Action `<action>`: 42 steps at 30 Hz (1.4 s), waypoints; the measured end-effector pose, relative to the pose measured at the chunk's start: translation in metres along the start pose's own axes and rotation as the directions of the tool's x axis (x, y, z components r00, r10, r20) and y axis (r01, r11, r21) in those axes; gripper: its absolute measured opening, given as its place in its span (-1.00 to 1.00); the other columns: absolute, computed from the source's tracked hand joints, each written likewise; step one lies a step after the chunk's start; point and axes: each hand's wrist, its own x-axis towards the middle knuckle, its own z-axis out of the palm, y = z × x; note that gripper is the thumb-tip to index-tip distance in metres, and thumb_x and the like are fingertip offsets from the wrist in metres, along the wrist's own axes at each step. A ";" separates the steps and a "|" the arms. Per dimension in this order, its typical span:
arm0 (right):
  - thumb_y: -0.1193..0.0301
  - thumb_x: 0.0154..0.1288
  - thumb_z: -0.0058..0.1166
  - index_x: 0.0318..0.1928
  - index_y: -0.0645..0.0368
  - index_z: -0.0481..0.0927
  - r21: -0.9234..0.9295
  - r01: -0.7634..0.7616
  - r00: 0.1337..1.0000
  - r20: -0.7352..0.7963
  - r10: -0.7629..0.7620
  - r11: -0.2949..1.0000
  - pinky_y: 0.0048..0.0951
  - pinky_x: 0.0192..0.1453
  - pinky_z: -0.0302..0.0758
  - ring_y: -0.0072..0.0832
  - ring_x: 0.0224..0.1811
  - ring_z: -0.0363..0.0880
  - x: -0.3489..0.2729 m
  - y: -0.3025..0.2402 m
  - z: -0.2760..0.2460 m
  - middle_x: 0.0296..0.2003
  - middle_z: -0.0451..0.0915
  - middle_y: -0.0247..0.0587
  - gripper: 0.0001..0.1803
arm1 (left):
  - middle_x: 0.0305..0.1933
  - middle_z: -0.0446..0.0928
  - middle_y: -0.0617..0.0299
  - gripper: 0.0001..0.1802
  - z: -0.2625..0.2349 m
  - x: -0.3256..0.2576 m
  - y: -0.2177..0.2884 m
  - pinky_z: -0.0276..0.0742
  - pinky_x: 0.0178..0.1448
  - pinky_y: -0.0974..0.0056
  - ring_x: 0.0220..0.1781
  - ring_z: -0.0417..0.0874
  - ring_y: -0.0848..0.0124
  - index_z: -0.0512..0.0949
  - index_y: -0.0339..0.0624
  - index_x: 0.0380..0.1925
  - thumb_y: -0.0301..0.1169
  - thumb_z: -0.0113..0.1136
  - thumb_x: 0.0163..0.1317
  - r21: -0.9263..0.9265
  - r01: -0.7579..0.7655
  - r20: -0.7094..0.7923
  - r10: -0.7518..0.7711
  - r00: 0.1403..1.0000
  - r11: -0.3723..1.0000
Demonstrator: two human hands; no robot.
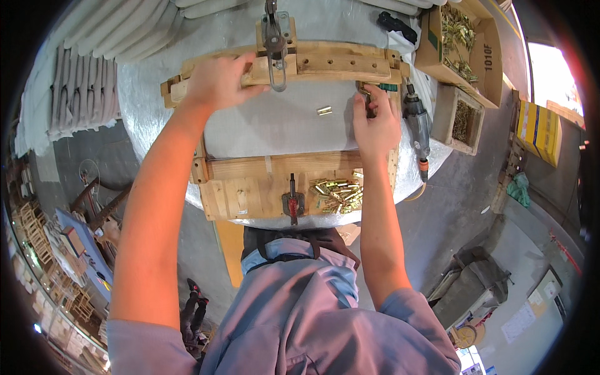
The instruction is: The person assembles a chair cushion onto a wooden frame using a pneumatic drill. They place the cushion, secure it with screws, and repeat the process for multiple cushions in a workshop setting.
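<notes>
My left hand (222,81) is closed over the left part of a wooden bar (344,65) with a row of holes, at the far side of a wooden jig (228,194). Just right of that hand, a metal toggle clamp (274,47) stands at the bar. My right hand (378,125) is at the bar's right end, fingers curled around a small dark and brassy piece I cannot make out. Two small brass-coloured fittings (324,111) lie between my hands on the grey surface (275,131) inside the jig.
Loose brass-coloured fittings (340,197) are piled near me beside a red-handled clamp (292,203). A power driver (417,119) lies right of the jig. Beyond it are a carton (494,62) of fittings and a wooden box (445,112) of small hardware. Pale curved parts (106,31) are stacked far left.
</notes>
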 end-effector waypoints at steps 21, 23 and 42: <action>0.24 0.38 0.37 -0.10 -0.09 0.69 0.019 -0.009 0.996 0.087 0.007 1.000 -0.12 -0.29 0.54 -0.20 -0.35 0.68 0.009 0.016 -0.005 -0.40 0.64 -0.34 -0.84 | -0.35 0.76 0.27 -0.25 -0.010 0.003 0.009 0.71 -0.23 0.07 -0.32 0.81 0.18 0.63 0.01 0.10 0.36 0.44 0.20 0.040 0.031 0.050 -0.033 0.998 0.999; 0.25 0.37 0.38 -0.08 -0.08 0.68 0.039 0.013 0.995 0.094 -0.017 0.999 -0.13 -0.29 0.54 -0.21 -0.38 0.67 0.008 0.016 -0.010 -0.42 0.64 -0.33 -0.81 | -0.35 0.77 0.27 -0.26 -0.007 0.002 0.007 0.71 -0.23 0.07 -0.32 0.81 0.19 0.63 0.01 0.10 0.35 0.44 0.20 0.037 0.026 0.042 -0.028 0.999 0.999; 0.34 0.37 0.36 -0.09 0.00 0.61 0.101 -0.004 1.000 0.013 0.003 0.995 -0.19 -0.33 0.56 -0.28 -0.46 0.68 0.006 0.019 -0.009 -0.46 0.67 -0.31 -0.80 | -0.36 0.78 0.27 -0.24 -0.002 0.002 0.003 0.73 -0.27 0.07 -0.37 0.82 0.18 0.62 0.00 0.15 0.35 0.42 0.22 0.043 -0.003 0.012 0.003 1.000 0.999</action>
